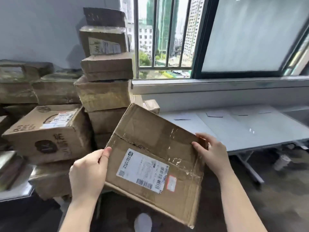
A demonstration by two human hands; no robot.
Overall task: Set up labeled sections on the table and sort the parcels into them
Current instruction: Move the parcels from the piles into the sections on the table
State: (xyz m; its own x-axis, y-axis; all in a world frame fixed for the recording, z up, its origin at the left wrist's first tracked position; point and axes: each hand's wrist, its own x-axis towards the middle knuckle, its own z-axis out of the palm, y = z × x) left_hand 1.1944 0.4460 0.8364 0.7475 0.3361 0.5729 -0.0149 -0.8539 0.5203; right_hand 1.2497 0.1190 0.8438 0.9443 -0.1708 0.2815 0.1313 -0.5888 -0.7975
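Note:
I hold a flat brown cardboard parcel tilted in front of me, its taped top and white shipping label facing up. My left hand grips its left edge, thumb on top. My right hand grips its right edge near the far corner. The white table lies ahead on the right, with several paper labels along its far side.
A tall pile of cardboard parcels stands at the left, with a big printed box in front of it. A barred window and sill run behind the table. Table legs reach the dark floor.

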